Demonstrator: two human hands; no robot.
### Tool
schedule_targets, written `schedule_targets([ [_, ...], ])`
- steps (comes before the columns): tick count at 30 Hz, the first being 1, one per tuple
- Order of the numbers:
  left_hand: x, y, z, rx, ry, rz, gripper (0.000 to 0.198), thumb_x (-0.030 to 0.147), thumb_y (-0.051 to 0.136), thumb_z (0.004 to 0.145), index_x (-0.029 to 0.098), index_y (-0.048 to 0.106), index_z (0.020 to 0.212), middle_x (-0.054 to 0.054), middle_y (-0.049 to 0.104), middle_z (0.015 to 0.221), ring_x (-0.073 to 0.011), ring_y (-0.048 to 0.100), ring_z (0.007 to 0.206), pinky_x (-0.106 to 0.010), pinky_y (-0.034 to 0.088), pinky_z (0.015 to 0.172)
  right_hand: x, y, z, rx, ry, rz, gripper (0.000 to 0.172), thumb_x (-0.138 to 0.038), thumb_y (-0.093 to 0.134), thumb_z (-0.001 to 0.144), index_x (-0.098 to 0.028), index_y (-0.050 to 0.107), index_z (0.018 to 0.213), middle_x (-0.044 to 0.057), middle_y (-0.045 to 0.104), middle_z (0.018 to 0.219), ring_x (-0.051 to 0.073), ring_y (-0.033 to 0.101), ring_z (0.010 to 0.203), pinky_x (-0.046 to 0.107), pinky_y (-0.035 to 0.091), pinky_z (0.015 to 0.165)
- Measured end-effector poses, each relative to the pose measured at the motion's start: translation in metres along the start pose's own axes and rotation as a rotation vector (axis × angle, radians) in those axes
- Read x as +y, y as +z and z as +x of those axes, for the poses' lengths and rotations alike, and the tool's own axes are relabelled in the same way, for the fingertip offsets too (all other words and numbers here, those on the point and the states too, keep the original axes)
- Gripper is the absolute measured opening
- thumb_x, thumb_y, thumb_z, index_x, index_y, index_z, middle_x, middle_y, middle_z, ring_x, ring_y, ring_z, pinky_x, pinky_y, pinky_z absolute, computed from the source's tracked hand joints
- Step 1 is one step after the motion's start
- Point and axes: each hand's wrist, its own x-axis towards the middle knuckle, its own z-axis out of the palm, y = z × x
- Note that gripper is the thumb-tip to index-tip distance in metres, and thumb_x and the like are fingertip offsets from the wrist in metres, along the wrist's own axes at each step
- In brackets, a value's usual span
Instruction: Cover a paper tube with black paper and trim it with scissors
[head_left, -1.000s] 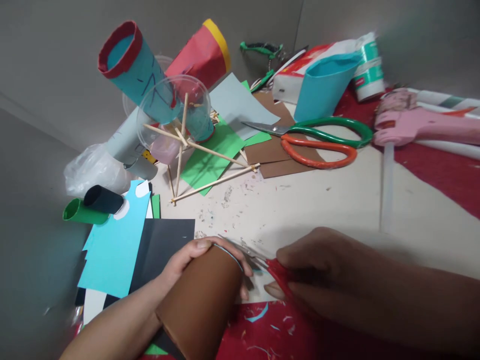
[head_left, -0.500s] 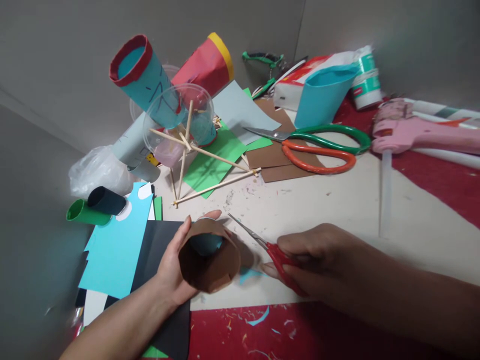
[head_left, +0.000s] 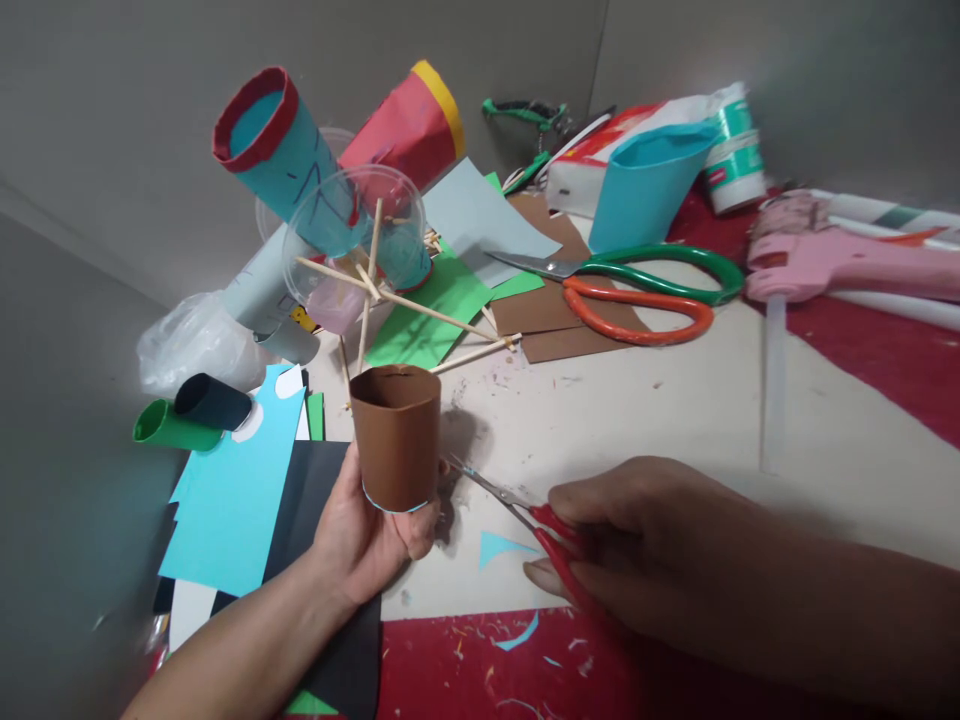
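A brown paper cup (head_left: 397,440) stands upright in my left hand (head_left: 375,540), whose fingers wrap round its lower part. A thin light-blue rim shows along the cup's bottom edge. My right hand (head_left: 637,540) grips small red-handled scissors (head_left: 551,525). Their blades are slightly apart and point toward the cup's lower right side, close to my left fingertips. Beneath the scissors lies a light-blue paper scrap (head_left: 499,548) on the pale board (head_left: 660,420).
Big scissors (head_left: 637,300) with green and orange handles lie behind. A stick frame (head_left: 375,290), a clear plastic cup (head_left: 300,250) and paper tubes (head_left: 285,160) crowd the back left. A pink glue gun (head_left: 847,265) rests at right. Coloured sheets (head_left: 232,500) are stacked at left.
My left hand has tipped the brown cup from mouth-toward-me to upright and raised it a little. The scissors have come closer to its base, their blades now slightly parted.
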Motion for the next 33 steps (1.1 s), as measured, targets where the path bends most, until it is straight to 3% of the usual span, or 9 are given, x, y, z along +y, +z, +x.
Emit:
schedule_targets([
  [3, 0.001, -0.002, 0.000, -0.007, 0.004, 0.000, 0.048, 0.056, 0.066, 0.089, 0.014, 0.069, 0.113, -0.008, 0.076, 0.100, -0.0147, 0.070, 0.073, -0.021, 0.056, 0.059, 0.002, 0.002, -0.001, 0.022, -0.031, -0.057, 0.030, -0.032, 0.055, 0.091, -0.022, 0.054, 0.064, -0.007, 0.055, 0.055, 0.009, 0.044, 0.052, 0.021, 0.032, 0.048],
  [11, -0.005, -0.001, 0.003, -0.055, 0.084, 0.163, 0.062, 0.065, 0.065, 0.087, 0.010, 0.069, 0.115, -0.010, 0.075, 0.082, -0.0182, 0.073, 0.073, -0.023, 0.061, 0.058, 0.001, 0.005, -0.002, 0.101, -0.079, -0.146, 0.029, -0.029, 0.060, 0.086, -0.022, 0.050, 0.059, -0.008, 0.050, 0.049, 0.008, 0.040, 0.048, 0.022, 0.030, 0.046],
  [18, -0.002, 0.005, 0.003, -0.079, 0.121, 0.162, 0.057, 0.058, 0.068, 0.087, 0.014, 0.066, 0.124, -0.014, 0.077, 0.108, -0.0232, 0.075, 0.094, -0.028, 0.065, 0.069, 0.002, 0.005, -0.001, 0.091, -0.077, -0.177, 0.027, -0.028, 0.059, 0.086, -0.022, 0.053, 0.061, -0.007, 0.055, 0.051, 0.009, 0.041, 0.048, 0.024, 0.029, 0.047],
  [22, -0.003, 0.005, 0.000, -0.088, 0.152, 0.238, 0.048, 0.046, 0.074, 0.086, 0.012, 0.067, 0.120, -0.016, 0.076, 0.115, -0.0236, 0.074, 0.101, -0.028, 0.064, 0.076, 0.004, 0.006, -0.001, 0.092, -0.061, -0.178, 0.028, -0.030, 0.059, 0.087, -0.022, 0.051, 0.061, -0.006, 0.054, 0.051, 0.010, 0.040, 0.049, 0.025, 0.028, 0.046],
  [27, -0.006, 0.007, -0.005, -0.035, 0.231, 0.321, 0.036, 0.032, 0.080, 0.081, 0.017, 0.071, 0.112, -0.009, 0.075, 0.116, -0.0204, 0.072, 0.100, -0.031, 0.062, 0.085, 0.003, 0.004, -0.002, 0.126, -0.064, -0.144, 0.030, -0.027, 0.059, 0.086, -0.021, 0.047, 0.059, -0.006, 0.047, 0.050, 0.010, 0.039, 0.049, 0.026, 0.025, 0.046],
  [33, -0.009, 0.008, -0.003, 0.049, 0.382, 0.490, 0.039, 0.029, 0.085, 0.073, 0.021, 0.070, 0.109, -0.003, 0.075, 0.100, -0.0184, 0.070, 0.094, -0.031, 0.057, 0.089, -0.001, 0.000, -0.002, 0.127, -0.050, -0.120, 0.028, -0.027, 0.057, 0.085, -0.021, 0.046, 0.060, -0.006, 0.046, 0.052, 0.010, 0.038, 0.052, 0.025, 0.027, 0.047],
])
